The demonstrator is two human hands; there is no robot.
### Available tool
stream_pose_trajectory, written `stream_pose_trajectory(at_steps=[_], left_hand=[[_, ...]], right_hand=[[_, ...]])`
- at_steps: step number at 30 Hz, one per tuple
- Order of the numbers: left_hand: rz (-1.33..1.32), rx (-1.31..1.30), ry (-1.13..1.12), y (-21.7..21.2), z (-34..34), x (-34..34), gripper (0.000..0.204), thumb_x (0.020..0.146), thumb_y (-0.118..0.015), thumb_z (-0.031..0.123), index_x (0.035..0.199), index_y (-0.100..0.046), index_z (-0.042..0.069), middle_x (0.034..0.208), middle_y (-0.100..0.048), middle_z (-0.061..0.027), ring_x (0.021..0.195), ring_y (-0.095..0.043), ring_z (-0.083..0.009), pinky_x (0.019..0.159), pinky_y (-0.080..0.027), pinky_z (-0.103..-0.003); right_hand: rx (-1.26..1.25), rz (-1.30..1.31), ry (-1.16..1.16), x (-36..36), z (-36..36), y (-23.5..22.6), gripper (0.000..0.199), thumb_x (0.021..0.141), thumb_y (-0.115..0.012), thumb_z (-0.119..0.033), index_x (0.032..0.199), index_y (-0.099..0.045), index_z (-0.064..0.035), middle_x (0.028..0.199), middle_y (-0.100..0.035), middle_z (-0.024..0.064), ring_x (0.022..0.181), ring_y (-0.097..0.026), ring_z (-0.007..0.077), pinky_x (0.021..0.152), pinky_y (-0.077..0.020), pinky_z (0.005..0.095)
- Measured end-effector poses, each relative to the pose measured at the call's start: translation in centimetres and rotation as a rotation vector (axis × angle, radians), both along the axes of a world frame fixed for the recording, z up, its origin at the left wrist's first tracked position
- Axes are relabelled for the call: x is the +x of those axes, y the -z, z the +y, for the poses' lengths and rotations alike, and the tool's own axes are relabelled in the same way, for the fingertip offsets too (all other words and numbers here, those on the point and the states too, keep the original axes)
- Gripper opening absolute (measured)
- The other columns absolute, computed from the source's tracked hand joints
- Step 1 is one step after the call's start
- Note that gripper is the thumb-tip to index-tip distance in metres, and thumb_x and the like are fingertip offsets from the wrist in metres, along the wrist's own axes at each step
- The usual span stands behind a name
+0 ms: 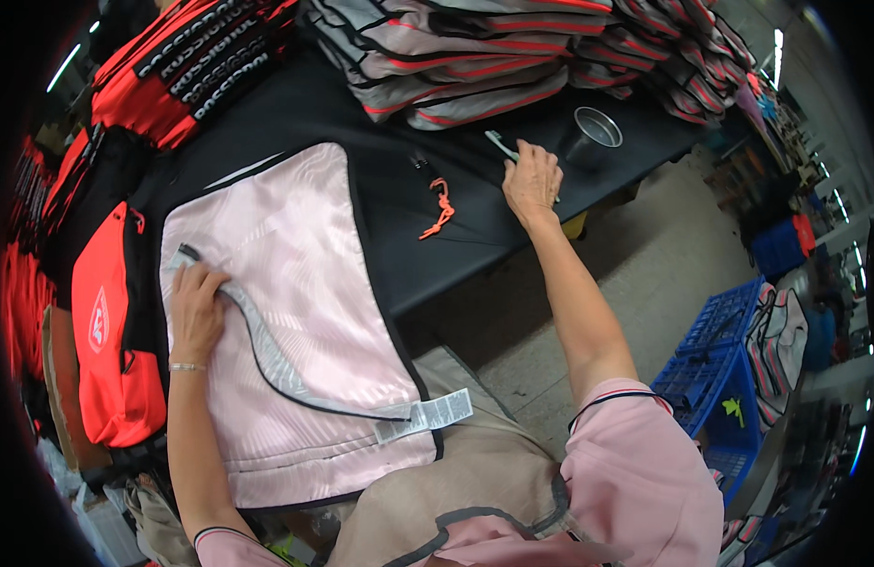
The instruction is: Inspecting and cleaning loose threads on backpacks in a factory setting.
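Observation:
A pale pink fabric panel with black edging lies over the front of the black-covered table. My left hand rests on its left part, fingers closed on a curved grey fabric strip with a dark edge. The strip's upper end pokes out past the fingers; its other end reaches a white printed label at the panel's lower right corner. Further right, my right hand grips a pale green toothbrush, bristle end pointing up and left. Just beyond that hand stands a round metal cup.
An orange cord with dark ends lies mid-table. Grey pieces with orange trim are stacked behind. Red-and-black pieces are piled at the far left, and a red bag lies left. Blue crates stand on the right.

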State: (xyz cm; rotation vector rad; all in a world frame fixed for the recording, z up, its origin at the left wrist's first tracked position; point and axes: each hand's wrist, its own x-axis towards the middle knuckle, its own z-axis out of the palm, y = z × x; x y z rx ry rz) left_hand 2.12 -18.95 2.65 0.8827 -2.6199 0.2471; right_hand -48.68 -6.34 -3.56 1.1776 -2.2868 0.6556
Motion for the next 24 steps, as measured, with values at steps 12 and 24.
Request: stream_pose_trajectory(at_steps=[12,24], left_hand=[[0.375,0.437,-0.35,0.3,2.1,2.9,0.041,0.101,-0.04,0.023,0.129,-0.06,0.002,0.09,-0.061,-0.0096,0.088,-0.057,-0.0252,0.085,-0.043,-0.035],[0.077,-0.069,-0.492,2.5,2.1,1.1,0.028,0.089,-0.065,0.023,0.113,-0.07,0.01,0.13,-0.056,-0.0094,0.122,-0.05,-0.0289,0.103,-0.035,-0.043]], right_hand=[[-0.067,-0.195,-0.118,-7.0,5.7,-5.8,0.014,0.094,-0.058,-0.014,0.099,-0.061,-0.0019,0.099,-0.059,0.0237,0.096,-0.061,0.0451,0.083,-0.0499,0.0509],[0.507,-0.031,0.121,-16.0,8.2,-12.8,0.016,0.088,-0.056,-0.011,0.096,-0.068,-0.0043,0.098,-0.07,0.0212,0.095,-0.068,0.0413,0.08,-0.0542,0.0497]])
